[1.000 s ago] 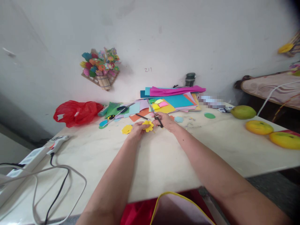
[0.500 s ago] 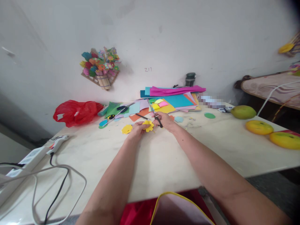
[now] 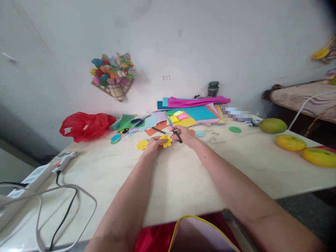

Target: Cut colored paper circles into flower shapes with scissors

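Pinched between the fingers of my left hand (image 3: pixel 154 146) is a yellow paper flower (image 3: pixel 166 141) with a scalloped edge. My right hand (image 3: pixel 184 134) grips black-handled scissors (image 3: pixel 178 135), their blades pointing up and away, close to the flower's right side. Another yellow paper flower (image 3: pixel 142 144) lies on the table just left of my left hand. A dark pen (image 3: pixel 159 131) rests beyond my hands, beside orange paper (image 3: pixel 154 130). Whether the scissor blades touch anything is too small to tell.
Coloured sheets (image 3: pixel 201 113) are stacked near the wall. A red plastic bag (image 3: pixel 86 126) and a second pair of scissors (image 3: pixel 138 121) are at the left. Power strips with cables (image 3: pixel 34 180) occupy the left edge. Yellow-green fruits (image 3: pixel 290 142) sit at the right.
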Tool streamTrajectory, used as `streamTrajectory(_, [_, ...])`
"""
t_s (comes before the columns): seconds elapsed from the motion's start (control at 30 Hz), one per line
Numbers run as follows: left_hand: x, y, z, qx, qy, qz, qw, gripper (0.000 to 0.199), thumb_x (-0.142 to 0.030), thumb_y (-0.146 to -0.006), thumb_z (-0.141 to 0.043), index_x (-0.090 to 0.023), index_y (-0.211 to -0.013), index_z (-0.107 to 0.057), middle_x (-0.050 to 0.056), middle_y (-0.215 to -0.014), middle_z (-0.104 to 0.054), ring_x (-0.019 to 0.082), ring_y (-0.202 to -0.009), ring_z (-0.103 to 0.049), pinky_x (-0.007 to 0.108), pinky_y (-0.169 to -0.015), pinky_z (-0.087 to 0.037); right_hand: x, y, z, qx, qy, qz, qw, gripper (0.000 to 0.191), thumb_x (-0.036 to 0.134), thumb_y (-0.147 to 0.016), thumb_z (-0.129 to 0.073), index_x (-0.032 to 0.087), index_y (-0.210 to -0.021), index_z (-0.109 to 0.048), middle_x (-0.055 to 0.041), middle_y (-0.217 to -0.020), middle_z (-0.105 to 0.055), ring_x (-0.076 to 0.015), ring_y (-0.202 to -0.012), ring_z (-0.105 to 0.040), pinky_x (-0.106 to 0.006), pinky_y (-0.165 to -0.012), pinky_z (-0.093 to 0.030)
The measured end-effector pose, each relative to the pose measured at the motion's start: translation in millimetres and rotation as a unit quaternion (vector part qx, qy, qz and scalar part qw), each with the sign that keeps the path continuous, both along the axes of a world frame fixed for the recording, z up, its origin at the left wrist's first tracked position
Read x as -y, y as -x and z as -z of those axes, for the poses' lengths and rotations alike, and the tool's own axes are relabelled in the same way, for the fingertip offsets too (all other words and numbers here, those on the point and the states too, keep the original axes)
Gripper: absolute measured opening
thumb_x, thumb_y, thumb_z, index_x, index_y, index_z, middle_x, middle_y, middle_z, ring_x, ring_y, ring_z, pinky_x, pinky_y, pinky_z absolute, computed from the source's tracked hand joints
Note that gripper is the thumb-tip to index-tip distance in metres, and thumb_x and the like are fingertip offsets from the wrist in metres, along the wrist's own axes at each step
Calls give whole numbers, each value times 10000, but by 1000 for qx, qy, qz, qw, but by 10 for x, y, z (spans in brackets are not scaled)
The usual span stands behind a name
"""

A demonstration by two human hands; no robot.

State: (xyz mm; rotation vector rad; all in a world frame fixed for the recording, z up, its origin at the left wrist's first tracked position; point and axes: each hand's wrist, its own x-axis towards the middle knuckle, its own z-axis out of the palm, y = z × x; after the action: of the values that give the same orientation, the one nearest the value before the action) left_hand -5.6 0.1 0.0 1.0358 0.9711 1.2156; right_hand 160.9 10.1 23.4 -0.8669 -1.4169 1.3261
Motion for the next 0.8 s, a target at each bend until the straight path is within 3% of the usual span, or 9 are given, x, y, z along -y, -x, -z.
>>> streamTrajectory(0.6, [-17, 2, 19, 5, -1, -3, 1000, 187, -150, -474, -787, -115, -594, -647, 57, -623, -663, 146, -557, -605, 255, -566, -468, -30, 26, 32, 3, -16, 9, 1000, 275, 99, -527, -620, 171, -784, -555, 83, -452, -526, -90, -429, -504, -192, -445, -380])
streamTrajectory(0.8, [1, -1, 0, 47, -1, -3, 999, 201, -142, -501, -782, -108, -652, -653, 98, -731, -698, 198, -660, -652, 325, -676, -525, -43, 24, 46, 7, -5, 31, 999, 299, 118, -533, -669, 172, -802, -550, 74, -483, -541, -89, -438, -520, -191, -448, -385])
